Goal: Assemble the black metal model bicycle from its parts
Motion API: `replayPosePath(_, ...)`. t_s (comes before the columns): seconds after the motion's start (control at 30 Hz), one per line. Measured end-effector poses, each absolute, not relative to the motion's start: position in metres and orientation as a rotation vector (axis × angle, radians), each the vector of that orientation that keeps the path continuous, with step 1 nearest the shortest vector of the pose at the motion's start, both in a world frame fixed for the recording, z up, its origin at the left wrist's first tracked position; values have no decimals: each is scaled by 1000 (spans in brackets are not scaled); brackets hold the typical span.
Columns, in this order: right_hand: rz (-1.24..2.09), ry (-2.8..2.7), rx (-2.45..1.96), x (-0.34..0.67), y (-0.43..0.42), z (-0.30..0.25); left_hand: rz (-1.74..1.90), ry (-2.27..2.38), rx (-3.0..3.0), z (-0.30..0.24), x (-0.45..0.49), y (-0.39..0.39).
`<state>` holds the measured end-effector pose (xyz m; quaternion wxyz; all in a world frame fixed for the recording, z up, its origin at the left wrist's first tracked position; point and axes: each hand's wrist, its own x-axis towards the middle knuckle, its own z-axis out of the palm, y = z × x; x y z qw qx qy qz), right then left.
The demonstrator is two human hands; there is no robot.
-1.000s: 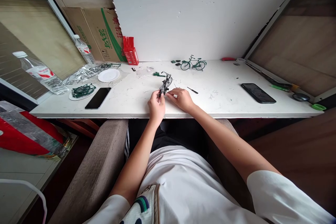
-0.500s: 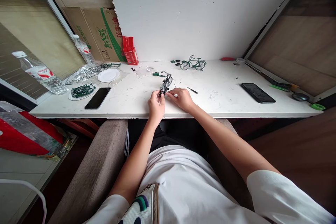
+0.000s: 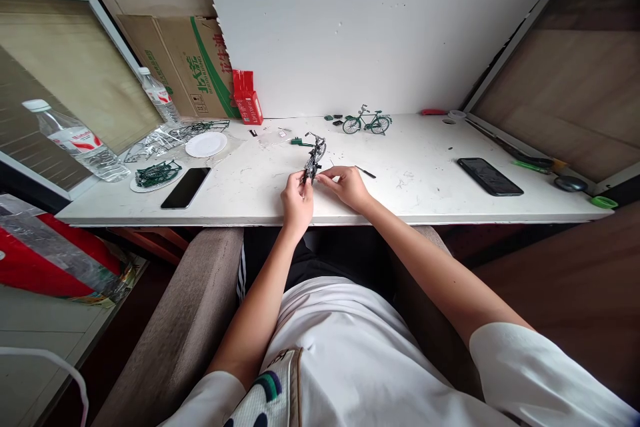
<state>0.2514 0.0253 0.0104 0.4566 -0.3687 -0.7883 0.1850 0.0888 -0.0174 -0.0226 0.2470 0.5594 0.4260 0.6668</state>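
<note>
Near the front of the white table, a small black and silver model bicycle is held upright, with its handlebar end pointing away from me. My left hand pinches its near end between thumb and fingers. From the right, my right hand reaches in, its fingertips closed together against the bicycle's near right side. Whatever sits between those fingertips is too small to make out. Just beyond the bicycle lies a green plastic part. A thin dark tool rests right of my hands.
A finished-looking green model bicycle stands at the back. Left are a phone, green sprues, a white plate, water bottles and a red box. A second phone lies right.
The bicycle has turned slightly in my left hand, its front shifting a little. My right hand stays almost where it was, fingertips still at the bicycle.
</note>
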Motion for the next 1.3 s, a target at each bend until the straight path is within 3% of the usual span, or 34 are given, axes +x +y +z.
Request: replayPosePath(1.3,247,-2060,-770,255,30,3,1846,1149,1434,-23,91,-21)
